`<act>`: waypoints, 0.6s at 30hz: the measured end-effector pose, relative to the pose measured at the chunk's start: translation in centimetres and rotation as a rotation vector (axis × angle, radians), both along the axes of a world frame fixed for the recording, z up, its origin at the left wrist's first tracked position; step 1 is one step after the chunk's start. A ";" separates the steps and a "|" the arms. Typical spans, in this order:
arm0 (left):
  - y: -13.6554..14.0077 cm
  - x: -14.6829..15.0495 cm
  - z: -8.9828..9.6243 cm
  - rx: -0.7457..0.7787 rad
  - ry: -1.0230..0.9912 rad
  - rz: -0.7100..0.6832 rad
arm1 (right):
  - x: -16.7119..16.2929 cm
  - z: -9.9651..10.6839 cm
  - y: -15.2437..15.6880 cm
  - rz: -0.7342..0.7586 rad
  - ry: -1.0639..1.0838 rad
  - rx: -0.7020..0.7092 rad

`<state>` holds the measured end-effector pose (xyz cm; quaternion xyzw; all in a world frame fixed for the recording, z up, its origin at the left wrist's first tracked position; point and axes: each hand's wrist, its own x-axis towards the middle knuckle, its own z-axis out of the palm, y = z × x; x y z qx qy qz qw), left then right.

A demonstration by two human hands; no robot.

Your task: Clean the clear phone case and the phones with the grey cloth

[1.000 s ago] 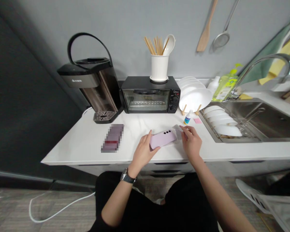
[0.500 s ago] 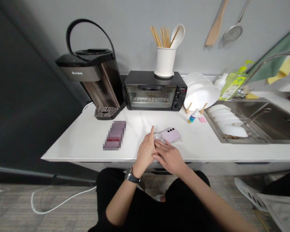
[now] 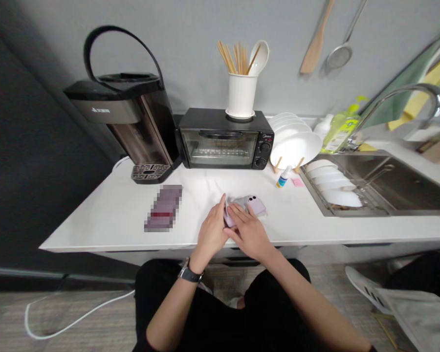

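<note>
A lilac smartphone (image 3: 258, 206) lies back up on the white counter, with two camera lenses showing at its far right end. Thin, pale grey cloth (image 3: 238, 199) is bunched over its middle and spreads out around its edges. My right hand (image 3: 250, 233) rests on the cloth, pressing it down with stretched fingers, the thumb apart near my left hand. At the phone's near left end, my left hand (image 3: 211, 229) grips the phone, its upper finger pointing away from me. A strip of lilac surface shows between the hands. My left fingers are mostly hidden.
A pixelated purple object (image 3: 164, 208) lies to the left. Behind stand a water dispenser (image 3: 132, 117), a toaster oven (image 3: 222, 146), a chopstick holder (image 3: 242, 95) and racked plates (image 3: 300, 146). A small spray bottle (image 3: 282, 178) and pink note (image 3: 297, 182) sit near the sink (image 3: 381, 213).
My view has shifted slightly right. The cloth and my right fingers now cover more of the phone; one lens is no longer visible. Lilac surface has come into view between my hands.
</note>
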<state>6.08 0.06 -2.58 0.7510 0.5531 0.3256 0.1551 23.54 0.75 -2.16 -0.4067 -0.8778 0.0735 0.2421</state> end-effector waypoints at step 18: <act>-0.7 0.2 0.4 -0.040 -0.008 0.023 | -0.7 0.4 -1.0 0.031 -0.020 -0.044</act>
